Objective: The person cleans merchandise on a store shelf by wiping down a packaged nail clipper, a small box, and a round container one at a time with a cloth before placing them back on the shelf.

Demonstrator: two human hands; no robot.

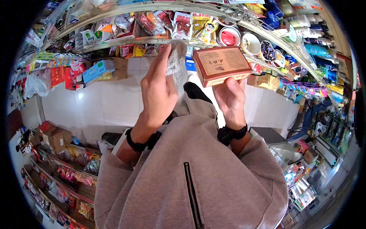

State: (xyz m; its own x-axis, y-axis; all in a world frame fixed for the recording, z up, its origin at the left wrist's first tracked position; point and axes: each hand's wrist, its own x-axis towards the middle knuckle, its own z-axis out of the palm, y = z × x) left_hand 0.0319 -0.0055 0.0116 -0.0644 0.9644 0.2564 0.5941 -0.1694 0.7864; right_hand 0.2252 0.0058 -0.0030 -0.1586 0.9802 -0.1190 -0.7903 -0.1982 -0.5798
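In my right hand (231, 100) rests a reddish-brown box (225, 61) with a tan printed label and dark characters, its long face tilted up toward me. The thumb presses on the near edge while the other fingers are hidden underneath. My left hand (156, 89) is upright to the left of the box, its fingers closed against a grey, fuzzy cloth (178, 63). The cloth hangs down on the palm side and is apart from the box. Both wrists wear dark bands.
Ahead runs a curved shelf (152, 41) of packaged snacks, with round tubs (251, 42) at its right. Bottles (318, 50) line the far right. A blue box (98, 71) sits low at left, above the tiled floor (87, 110). More stocked shelves (61, 164) stand lower left.
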